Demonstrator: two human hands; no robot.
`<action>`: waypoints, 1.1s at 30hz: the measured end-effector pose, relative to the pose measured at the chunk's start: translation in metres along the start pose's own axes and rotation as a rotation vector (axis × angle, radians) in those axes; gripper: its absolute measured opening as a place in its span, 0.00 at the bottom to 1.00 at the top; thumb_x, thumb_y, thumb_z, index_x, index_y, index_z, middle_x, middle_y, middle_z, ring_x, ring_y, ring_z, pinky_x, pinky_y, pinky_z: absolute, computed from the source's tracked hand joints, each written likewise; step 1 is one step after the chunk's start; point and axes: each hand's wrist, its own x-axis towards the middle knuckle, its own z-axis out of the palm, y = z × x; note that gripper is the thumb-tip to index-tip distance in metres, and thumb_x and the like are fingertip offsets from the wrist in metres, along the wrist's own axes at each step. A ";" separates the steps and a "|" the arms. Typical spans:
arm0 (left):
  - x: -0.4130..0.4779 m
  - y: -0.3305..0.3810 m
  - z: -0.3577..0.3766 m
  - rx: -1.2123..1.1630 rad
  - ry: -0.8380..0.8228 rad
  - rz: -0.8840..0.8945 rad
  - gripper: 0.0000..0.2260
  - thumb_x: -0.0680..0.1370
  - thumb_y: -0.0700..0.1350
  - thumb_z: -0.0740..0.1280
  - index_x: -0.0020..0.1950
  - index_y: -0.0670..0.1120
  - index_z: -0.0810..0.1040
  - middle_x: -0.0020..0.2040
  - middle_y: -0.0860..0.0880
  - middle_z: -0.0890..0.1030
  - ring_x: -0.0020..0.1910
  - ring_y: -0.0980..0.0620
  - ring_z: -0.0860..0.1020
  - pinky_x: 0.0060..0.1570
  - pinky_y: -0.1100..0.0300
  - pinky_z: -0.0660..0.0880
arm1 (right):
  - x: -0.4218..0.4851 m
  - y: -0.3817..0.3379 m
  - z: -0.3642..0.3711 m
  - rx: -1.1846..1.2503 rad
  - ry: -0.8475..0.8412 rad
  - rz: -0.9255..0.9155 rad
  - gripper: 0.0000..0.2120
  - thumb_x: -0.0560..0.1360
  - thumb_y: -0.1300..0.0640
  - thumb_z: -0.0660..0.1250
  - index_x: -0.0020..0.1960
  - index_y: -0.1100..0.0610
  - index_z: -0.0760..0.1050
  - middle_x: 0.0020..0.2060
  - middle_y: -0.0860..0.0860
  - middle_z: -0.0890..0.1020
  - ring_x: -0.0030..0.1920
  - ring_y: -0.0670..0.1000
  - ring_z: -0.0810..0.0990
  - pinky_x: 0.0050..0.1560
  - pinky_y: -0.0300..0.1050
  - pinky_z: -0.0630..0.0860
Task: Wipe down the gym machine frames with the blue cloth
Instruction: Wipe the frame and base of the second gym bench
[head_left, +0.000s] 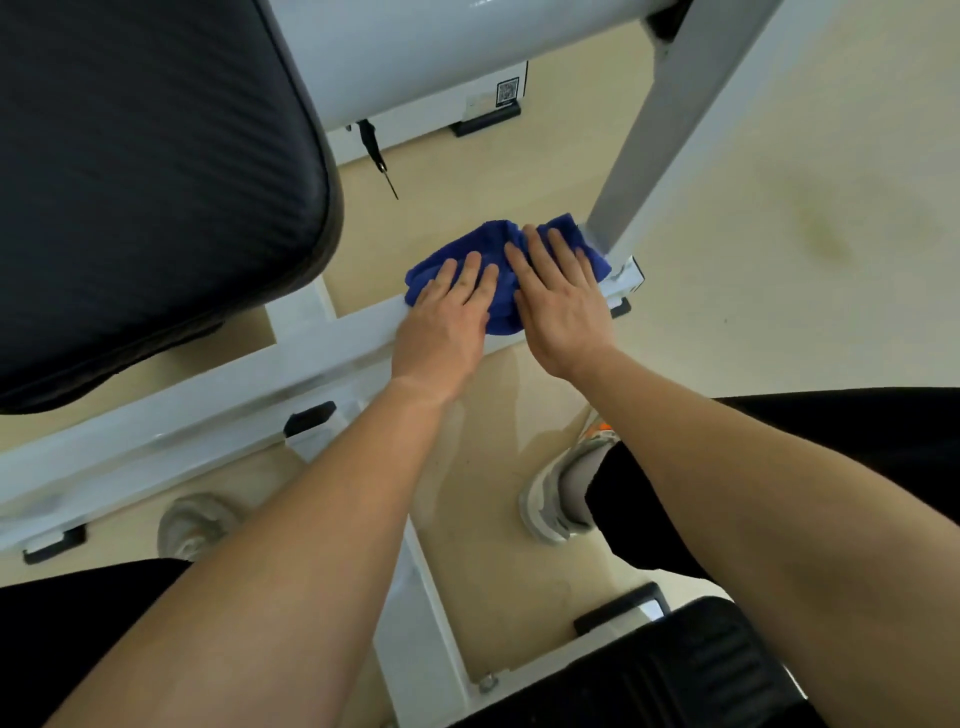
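The blue cloth (501, 273) is pressed flat onto the white frame bar (332, 338), right beside the grey upright post (649, 150), by the left hand (447, 322) and right hand (558, 299), fingers spread out, not gripping.

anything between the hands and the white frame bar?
Head view: the blue cloth lies under both the left hand and right hand, on the white frame bar.

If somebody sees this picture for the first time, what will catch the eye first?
The blue cloth at centre, pressed flat onto the white frame bar by the left hand and the right hand. Then the big black seat pad, filling the upper left.
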 end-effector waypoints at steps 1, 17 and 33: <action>-0.009 -0.007 -0.001 -0.010 0.009 -0.029 0.24 0.84 0.43 0.57 0.80 0.46 0.57 0.80 0.45 0.58 0.79 0.43 0.56 0.76 0.49 0.56 | -0.001 -0.010 0.002 -0.003 -0.011 -0.028 0.26 0.84 0.50 0.47 0.80 0.54 0.56 0.80 0.54 0.56 0.79 0.59 0.52 0.78 0.54 0.47; 0.001 0.006 0.009 0.090 0.084 -0.022 0.27 0.82 0.42 0.62 0.80 0.45 0.57 0.79 0.44 0.60 0.77 0.40 0.59 0.74 0.48 0.60 | 0.006 0.034 -0.003 -0.095 0.090 -0.200 0.24 0.83 0.53 0.58 0.78 0.53 0.62 0.76 0.55 0.65 0.76 0.59 0.63 0.75 0.57 0.61; -0.042 0.039 -0.071 -0.159 0.091 -0.111 0.09 0.81 0.42 0.58 0.58 0.49 0.75 0.49 0.51 0.80 0.45 0.45 0.79 0.40 0.48 0.76 | -0.024 -0.013 -0.097 -0.001 0.064 -0.187 0.20 0.72 0.67 0.64 0.62 0.53 0.78 0.59 0.49 0.81 0.52 0.59 0.81 0.41 0.51 0.79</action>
